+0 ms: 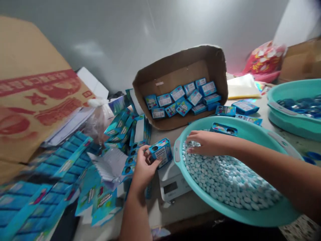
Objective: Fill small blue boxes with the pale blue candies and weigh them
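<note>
My left hand (pixel 144 167) grips a small blue printed box (pixel 162 153) beside the basin's left rim. The box's top face has a dark round hole. Inside the turquoise basin (pixel 240 217), my right hand (pixel 204 143) reaches down to the small white oval pellets (pixel 220 180), its fingers apart and curved, the tips touching them at the left side. Another blue box with a hole (pixel 224 129) rests at the basin's far inner edge. Under the basin's left side, a white scale (pixel 173 189) with a dark display is partly covered.
An open cardboard box (pixel 179 70) behind holds several blue boxes. Flat and folded blue cartons (pixel 105 204) crowd the left, by a large printed carton (pixel 32 93). A second turquoise basin (pixel 288 117) with blue shiny items stands right. More blue boxes (pixel 245 107) lie behind the basin.
</note>
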{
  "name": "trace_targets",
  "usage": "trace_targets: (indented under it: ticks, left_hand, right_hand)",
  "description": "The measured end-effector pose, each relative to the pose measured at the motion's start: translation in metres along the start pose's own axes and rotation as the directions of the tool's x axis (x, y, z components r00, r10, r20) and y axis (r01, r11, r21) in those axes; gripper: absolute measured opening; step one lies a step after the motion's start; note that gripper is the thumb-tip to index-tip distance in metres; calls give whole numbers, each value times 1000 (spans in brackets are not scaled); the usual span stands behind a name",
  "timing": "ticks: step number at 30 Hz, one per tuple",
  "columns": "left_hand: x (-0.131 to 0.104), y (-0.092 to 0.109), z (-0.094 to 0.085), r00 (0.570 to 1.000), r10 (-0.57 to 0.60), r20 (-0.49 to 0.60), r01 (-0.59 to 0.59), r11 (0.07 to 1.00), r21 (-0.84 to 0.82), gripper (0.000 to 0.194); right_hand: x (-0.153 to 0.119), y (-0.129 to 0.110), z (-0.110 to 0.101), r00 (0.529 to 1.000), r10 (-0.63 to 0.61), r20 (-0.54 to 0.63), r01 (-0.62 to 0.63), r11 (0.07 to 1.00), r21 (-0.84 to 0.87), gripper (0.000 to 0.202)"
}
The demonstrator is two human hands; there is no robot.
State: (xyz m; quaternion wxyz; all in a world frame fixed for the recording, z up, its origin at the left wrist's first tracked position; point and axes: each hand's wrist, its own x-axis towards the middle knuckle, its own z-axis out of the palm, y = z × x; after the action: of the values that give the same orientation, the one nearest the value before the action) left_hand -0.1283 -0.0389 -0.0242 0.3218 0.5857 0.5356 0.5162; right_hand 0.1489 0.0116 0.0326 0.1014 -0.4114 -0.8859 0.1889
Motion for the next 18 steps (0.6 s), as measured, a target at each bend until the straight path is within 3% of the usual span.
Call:
trace_targets:
  ticks: [2,4,7,10,12,13,15,18]
  left_hand:
    - [-1,4,-1,996,-20,83,20,1000,5,69]
    - [-3,7,-1,993,39,108,-40,999,5,78]
    - [-6,9,-1,969,246,-32,-246,969,15,56]
    - [-6,10,-4,836,468,-286,-466,881,79,26]
    - [-6,12,-9,769,530,-357,-521,844,129,22]
    - [-6,13,-11,771,536,-345,-512,843,165,23]
    - [-7,15,-14,814,521,-258,-448,844,293,30]
    - [-10,20,-13,863,495,-98,-374,758,535,42]
  right_hand:
    - [1,1,0,998,-26,52,26,1000,-11,45]
    - [2,0,-2,996,-23,88,24,1000,-12,46]
    - [3,0,-7,990,20,140,-18,1000,-15,33]
    - [3,2,-10,986,52,161,-43,997,-60,19]
    - [2,4,-10,986,70,150,-56,994,-91,11]
    - [1,5,-10,987,76,145,-62,993,-100,12]
    - [1,6,-9,987,89,132,-75,991,-108,14]
    - [1,6,-9,991,94,97,-82,990,-118,12]
